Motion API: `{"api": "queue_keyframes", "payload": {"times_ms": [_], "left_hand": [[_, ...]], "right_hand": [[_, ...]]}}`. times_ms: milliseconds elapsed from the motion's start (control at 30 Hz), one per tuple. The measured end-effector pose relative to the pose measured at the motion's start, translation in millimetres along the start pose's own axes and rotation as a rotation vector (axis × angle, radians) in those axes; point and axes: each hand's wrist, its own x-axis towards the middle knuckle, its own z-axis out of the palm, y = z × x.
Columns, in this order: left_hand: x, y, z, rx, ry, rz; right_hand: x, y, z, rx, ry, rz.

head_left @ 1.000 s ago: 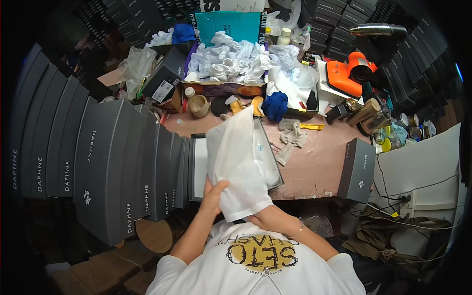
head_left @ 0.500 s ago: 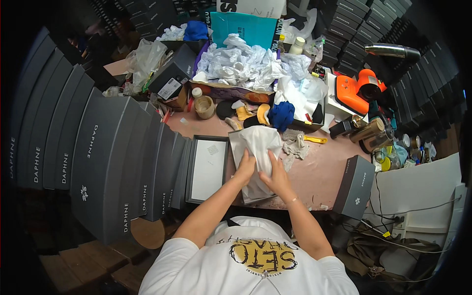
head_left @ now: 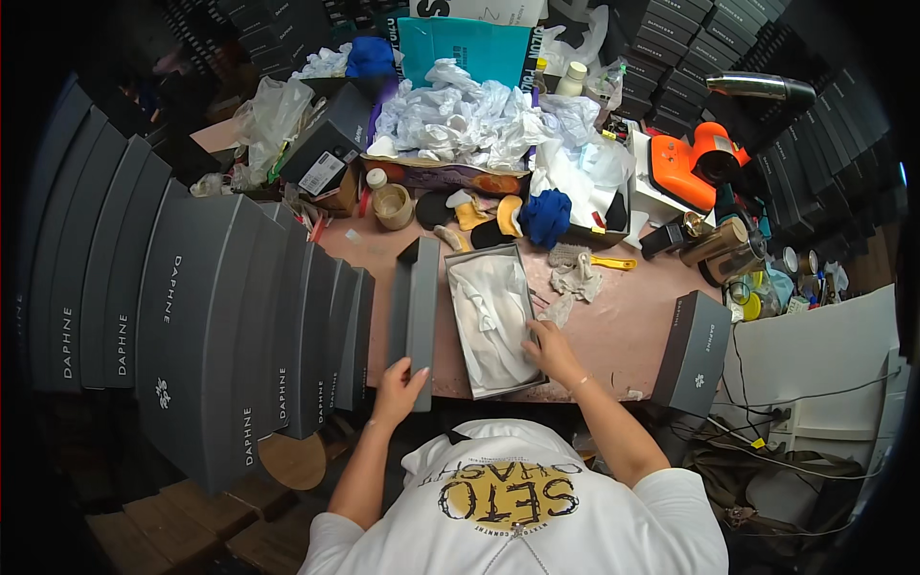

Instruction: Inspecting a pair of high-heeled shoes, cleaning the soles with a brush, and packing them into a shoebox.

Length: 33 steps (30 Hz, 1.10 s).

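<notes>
A grey shoebox stands uncovered on the table in front of me, with white tissue paper folded over whatever lies inside. My right hand grips the right wall of that box, fingers curled at the rim. To the left, the grey box lid is tipped up on its long side, apart from the box. The near end of the lid is in my left hand, thumb and fingers closed on it.
Grey shoeboxes line the left side, and another stands at the right edge. Behind are a carton of crumpled paper, a jar, a blue cloth, a yellow-handled tool and an orange device.
Both hands have let go of the white tissue bundle, which now lies in the box. My left hand has moved left and tipped up the lid; my right hand has moved to the box's right wall.
</notes>
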Motion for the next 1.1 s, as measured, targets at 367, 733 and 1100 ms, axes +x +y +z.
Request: {"api": "queue_keyframes", "payload": {"times_ms": [367, 733, 1100], "left_hand": [[26.4, -5.5, 100.8, -0.204, 0.129, -0.016], [30.3, -33.2, 88.1, -0.740, -0.106, -0.282], [-17.5, 118.6, 1.5, -1.003, -0.487, -0.633]], "right_hand": [[19.0, 1.9, -5.8, 0.280, 0.204, 0.097], [18.5, -4.9, 23.6, 0.946, -0.036, 0.293], [-48.6, -78.1, -32.6, 1.316, -0.052, 0.287]]}}
